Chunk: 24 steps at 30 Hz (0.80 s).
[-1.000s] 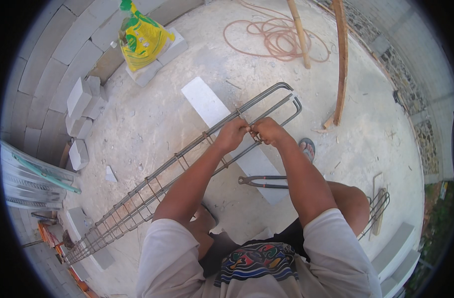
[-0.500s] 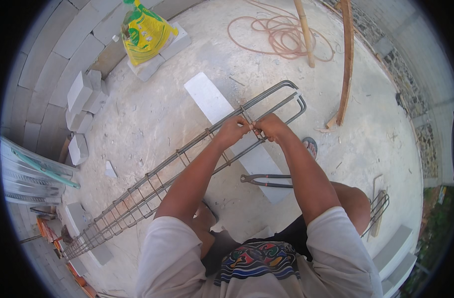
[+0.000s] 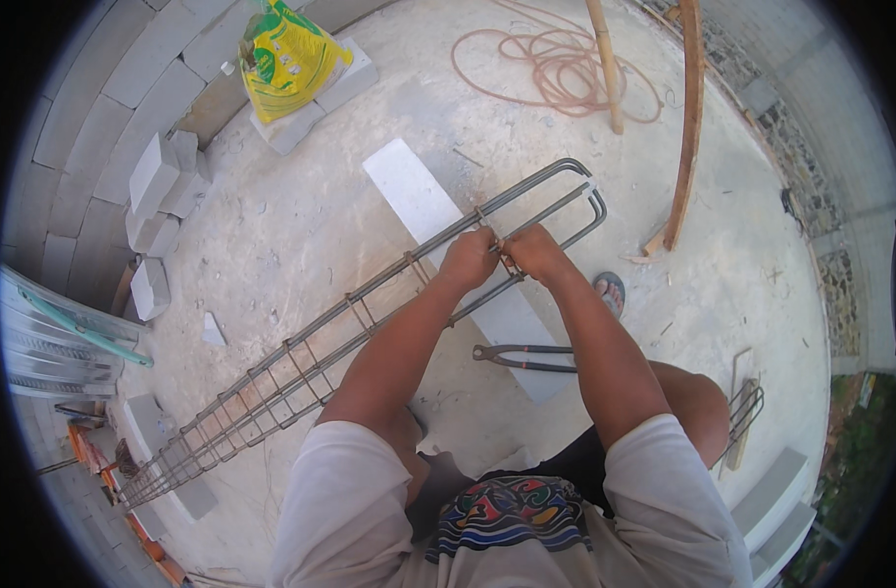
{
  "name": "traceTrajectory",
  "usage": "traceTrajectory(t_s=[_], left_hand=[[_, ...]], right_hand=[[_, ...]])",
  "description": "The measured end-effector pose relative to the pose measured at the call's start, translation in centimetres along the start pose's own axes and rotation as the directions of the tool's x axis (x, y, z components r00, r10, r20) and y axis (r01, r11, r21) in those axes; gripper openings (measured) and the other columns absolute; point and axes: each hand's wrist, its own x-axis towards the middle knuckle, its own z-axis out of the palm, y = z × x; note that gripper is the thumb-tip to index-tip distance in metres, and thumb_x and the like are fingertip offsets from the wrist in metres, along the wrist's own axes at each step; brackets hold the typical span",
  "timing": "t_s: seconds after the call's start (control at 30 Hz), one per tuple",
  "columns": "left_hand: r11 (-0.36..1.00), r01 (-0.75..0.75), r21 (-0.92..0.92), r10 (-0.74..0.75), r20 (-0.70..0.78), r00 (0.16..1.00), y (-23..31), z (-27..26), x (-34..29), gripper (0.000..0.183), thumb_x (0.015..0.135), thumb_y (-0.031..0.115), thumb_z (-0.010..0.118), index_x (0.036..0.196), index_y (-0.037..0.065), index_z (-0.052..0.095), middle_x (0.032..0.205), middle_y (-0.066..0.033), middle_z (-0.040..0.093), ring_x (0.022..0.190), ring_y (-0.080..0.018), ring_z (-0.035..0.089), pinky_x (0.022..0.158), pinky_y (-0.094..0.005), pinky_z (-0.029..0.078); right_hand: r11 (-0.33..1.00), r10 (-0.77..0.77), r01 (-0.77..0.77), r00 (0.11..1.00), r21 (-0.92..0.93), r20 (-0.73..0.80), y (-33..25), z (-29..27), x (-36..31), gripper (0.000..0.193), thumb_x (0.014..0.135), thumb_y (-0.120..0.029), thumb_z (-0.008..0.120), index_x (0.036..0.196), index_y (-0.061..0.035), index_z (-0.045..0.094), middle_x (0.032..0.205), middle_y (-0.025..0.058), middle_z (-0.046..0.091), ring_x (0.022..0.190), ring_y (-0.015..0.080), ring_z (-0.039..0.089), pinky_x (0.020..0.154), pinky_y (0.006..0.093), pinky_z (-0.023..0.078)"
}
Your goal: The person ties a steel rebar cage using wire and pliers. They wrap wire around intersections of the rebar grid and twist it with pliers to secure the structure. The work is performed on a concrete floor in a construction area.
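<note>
A long rebar cage [image 3: 301,367] of grey bars and rusty stirrups runs diagonally from the lower left to its bent bar ends at the upper right. Both hands work close together at a stirrup near that end. My left hand [image 3: 471,257] is closed in a fist against the bars. Beside it, my right hand [image 3: 532,253] is closed too, its fingertips at the stirrup. What each holds is hidden inside the fingers. Below the cage lie black-handled tower pincers [image 3: 522,357], across a long pale block [image 3: 414,191] that passes under the bars.
A yellow and green sack [image 3: 291,64] rests on blocks at the upper left. Beyond the cage are a coiled hose [image 3: 556,73], a wooden pole [image 3: 605,64] and a plank [image 3: 685,127]. Loose blocks [image 3: 152,289] line the left wall. Bent rebar stirrups [image 3: 745,416] lie at right.
My left hand has turned and closed from a pinch with raised fingers into a fist, knuckles up. My right hand has stayed nearly in place, curled more tightly.
</note>
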Motion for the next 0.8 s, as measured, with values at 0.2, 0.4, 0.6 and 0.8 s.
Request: traceTrajectory(t_s=[0.2, 0.4, 0.6, 0.8], left_hand=[[0.921, 0.274, -0.277, -0.237, 0.160, 0.958, -0.7, -0.2, 0.7, 0.037, 0.078, 0.018, 0.071, 0.109, -0.001, 0.064, 0.092, -0.0183, 0.070, 0.088, -0.0280, 0.069, 0.074, -0.0423, 0.052], [0.633, 0.407, -0.659, -0.395, 0.177, 0.901, 0.6, -0.8, 0.3, 0.053, 0.078, 0.018, 0.071, 0.127, -0.001, 0.059, 0.105, -0.0138, 0.067, 0.095, -0.0216, 0.063, 0.074, -0.0363, 0.050], [0.589, 0.426, -0.687, -0.407, 0.203, 0.891, -0.6, -0.4, 0.9, 0.034, 0.082, 0.017, 0.068, 0.112, 0.000, 0.067, 0.101, -0.0114, 0.068, 0.091, -0.0192, 0.064, 0.071, -0.0354, 0.051], [0.549, 0.481, -0.684, -0.393, 0.297, 0.871, -0.5, -0.9, 1.1, 0.019, 0.087, 0.014, 0.064, 0.102, 0.002, 0.067, 0.093, -0.0082, 0.069, 0.078, -0.0166, 0.066, 0.064, -0.0333, 0.051]], right_hand=[[0.966, -0.093, 0.072, 0.993, -0.250, -0.073, 0.5, 1.5, 0.5, 0.033, 0.086, -0.025, 0.058, 0.076, 0.0029, 0.072, 0.071, 0.0203, 0.069, 0.067, 0.0304, 0.068, 0.068, 0.0402, 0.053], [0.964, -0.021, 0.001, 0.997, -0.268, -0.072, -0.1, 1.4, 0.1, 0.028, 0.089, -0.024, 0.059, 0.086, -0.0007, 0.074, 0.092, 0.0256, 0.069, 0.092, 0.0414, 0.067, 0.084, 0.0468, 0.053], [0.977, 0.013, -0.037, 0.993, -0.210, -0.114, 0.2, 1.8, 0.1, 0.028, 0.089, -0.024, 0.058, 0.089, -0.0013, 0.074, 0.093, 0.0250, 0.069, 0.095, 0.0415, 0.067, 0.085, 0.0477, 0.053], [0.973, 0.018, -0.043, 0.994, -0.225, -0.108, -0.4, 1.6, -0.5, 0.028, 0.091, -0.024, 0.056, 0.089, -0.0032, 0.075, 0.094, 0.0243, 0.069, 0.094, 0.0404, 0.067, 0.084, 0.0479, 0.053]])
